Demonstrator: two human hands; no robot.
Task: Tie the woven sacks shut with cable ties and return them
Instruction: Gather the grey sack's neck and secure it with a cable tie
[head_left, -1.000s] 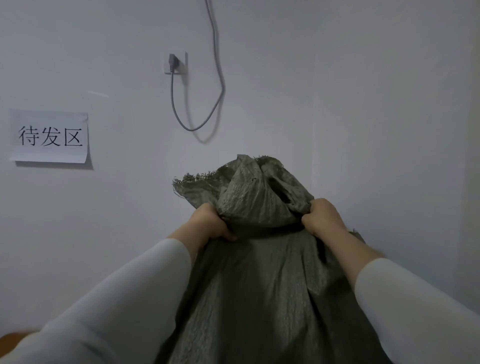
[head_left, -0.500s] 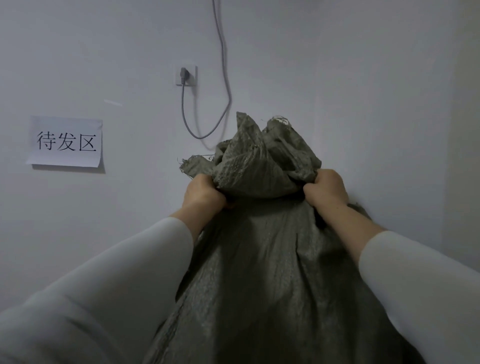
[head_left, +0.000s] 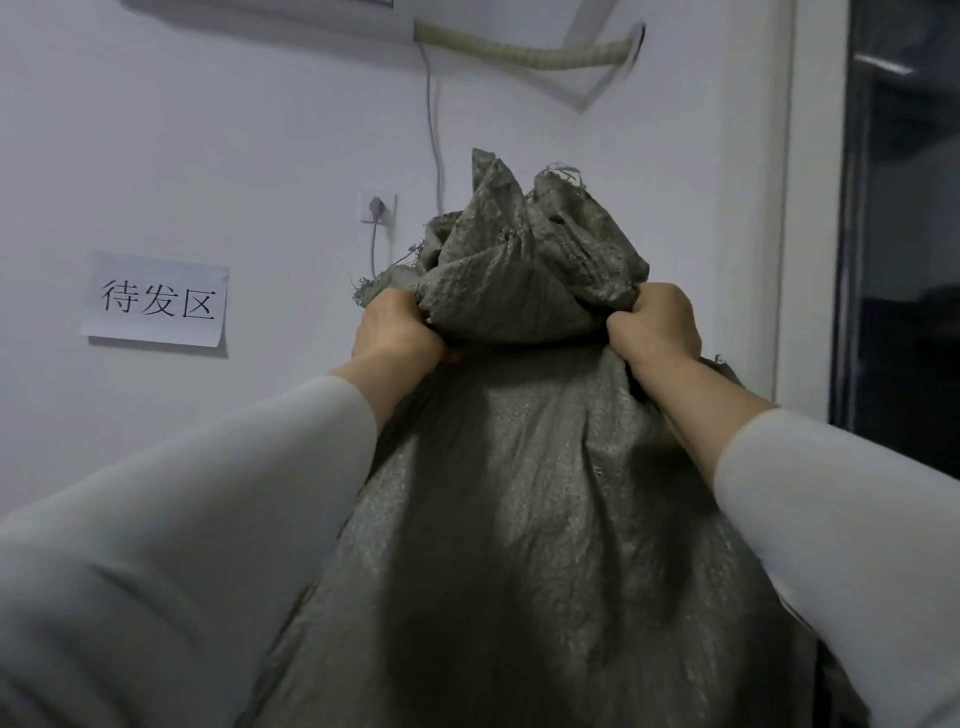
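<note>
- Near the wall (head_left: 208, 156), gripped woven sack (head_left: 519, 493) at bunched neck, fingers of left hand (head_left: 397, 332) and right hand (head_left: 657, 325) clenched into fabric.
- Judged as gathering step; called next for fitting a cable tie, none visible.

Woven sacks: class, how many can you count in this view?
1: the grey-green woven sack at centre, its bunched neck gripped by the left hand and right hand. Others may be hidden.

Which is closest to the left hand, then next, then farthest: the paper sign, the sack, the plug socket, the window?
1. Sack: gripped by the left hand.
2. Socket: on the wall just above.
3. Sign: farther left on the wall.
4. Window: far right.
</note>
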